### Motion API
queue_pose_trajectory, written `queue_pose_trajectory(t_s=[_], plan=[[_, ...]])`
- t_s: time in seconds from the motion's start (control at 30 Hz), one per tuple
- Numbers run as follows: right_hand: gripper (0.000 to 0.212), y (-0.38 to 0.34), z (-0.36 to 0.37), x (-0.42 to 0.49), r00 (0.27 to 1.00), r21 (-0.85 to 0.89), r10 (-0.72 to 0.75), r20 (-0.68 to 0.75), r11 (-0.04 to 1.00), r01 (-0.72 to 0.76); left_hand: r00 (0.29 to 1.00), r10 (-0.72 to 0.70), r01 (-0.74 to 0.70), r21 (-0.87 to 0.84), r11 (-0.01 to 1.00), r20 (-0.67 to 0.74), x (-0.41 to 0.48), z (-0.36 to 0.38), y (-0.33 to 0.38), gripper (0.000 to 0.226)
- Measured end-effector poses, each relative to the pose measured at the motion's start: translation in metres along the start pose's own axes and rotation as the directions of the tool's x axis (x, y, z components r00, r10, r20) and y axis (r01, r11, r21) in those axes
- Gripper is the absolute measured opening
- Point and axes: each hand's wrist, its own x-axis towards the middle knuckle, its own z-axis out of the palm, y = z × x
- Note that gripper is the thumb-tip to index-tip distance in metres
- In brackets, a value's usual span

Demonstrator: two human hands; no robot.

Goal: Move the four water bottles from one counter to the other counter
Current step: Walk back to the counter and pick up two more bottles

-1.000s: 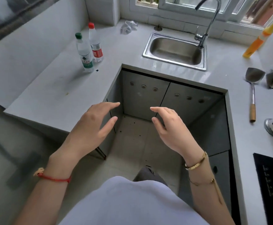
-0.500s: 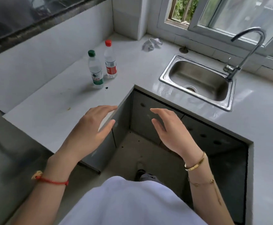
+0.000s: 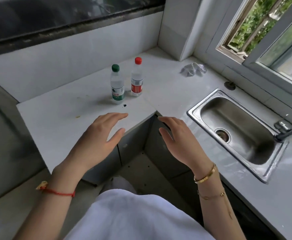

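White tiled walls and a half-open window (image 3: 256, 32) frame the L-shaped kitchen surface (image 3: 58, 118) we stand at. Two water bottles stand upright on it near the inner corner, close together but not touching: the green-capped bottle (image 3: 117, 85) nearer us and the red-capped bottle (image 3: 136, 78) just behind and to its right. We see only these two of the four. A small dark speck (image 3: 125, 105) lies on the surface just in front of the green-capped one. Our left hand (image 3: 96, 144) hovers over the surface edge, fingers spread and empty. Our right hand (image 3: 180, 141) is likewise spread and holding nothing, above the gap by the cabinet fronts. Both are short of the bottles. Right of them sits a steel sink (image 3: 237, 130), with a crumpled bit of plastic (image 3: 193, 69) near the window corner.
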Motion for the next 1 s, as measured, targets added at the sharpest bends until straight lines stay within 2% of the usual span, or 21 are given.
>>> queue_pose_trajectory(t_s=[0.33, 0.53, 0.8, 1.0], plan=[[0.038, 0.013, 0.002, 0.056, 0.992, 0.054, -0.084, 0.096, 0.995, 0.08, 0.995, -0.082, 0.082, -0.005, 0.997, -0.064, 0.03, 0.004, -0.01, 0.041], [0.039, 0.017, -0.004, 0.108, 0.993, 0.053, -0.091, 0.081, 0.995, 0.087, 0.994, -0.063, 0.065, 0.015, 0.998, -0.089, 0.082, -0.007, -0.023, 0.042], [0.039, 0.01, -0.02, 0.198, 0.986, -0.024, -0.164, 0.025, 0.986, 0.165, 0.984, -0.044, 0.046, 0.01, 0.999, -0.175, 0.167, -0.029, -0.045, 0.041], [0.039, 0.003, -0.022, 0.267, 0.974, -0.095, -0.223, -0.032, 0.971, 0.219, 0.977, -0.079, 0.083, 0.015, 0.996, -0.2, 0.23, -0.032, -0.073, 0.044]])
